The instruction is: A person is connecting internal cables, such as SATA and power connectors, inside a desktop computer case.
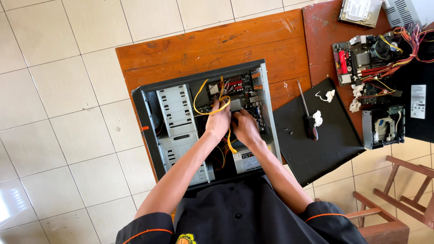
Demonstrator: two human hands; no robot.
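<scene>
Directly below the head camera, an open computer case (pixel 205 122) lies on its side on a brown wooden table (pixel 181 47), filling the table's near half and coming close to its near edge. Bare wood shows beyond the case toward the far edge. White tiled floor (pixel 58 113) lies open to the left.

Both forearms reach forward from dark sleeves with orange trim, meeting inside the case's open middle. That space is tight: a grey drive cage (pixel 178 119) walls it on the left, the case's metal side wall on the right, and a grey power supply (pixel 246 160) lies just under the right wrist.

The left hand (pixel 218 122) is curled with its back up, fingers bent down and closed about a yellow cable (pixel 199 97) that loops up and over the hand. The right hand (pixel 245 126) sits just beside it, nearly touching, fingers tucked down toward the circuit board (pixel 239 90); whether they pinch anything cannot be told.

Just right of the case, a black side panel (pixel 323 144) lies flat, overhanging the table's near edge. A screwdriver (pixel 307 115) rests on it. Farther right, well apart, sit a loose motherboard (pixel 368 58) with red wiring, a hard drive (pixel 359 11) and an optical drive (pixel 383 126).
</scene>
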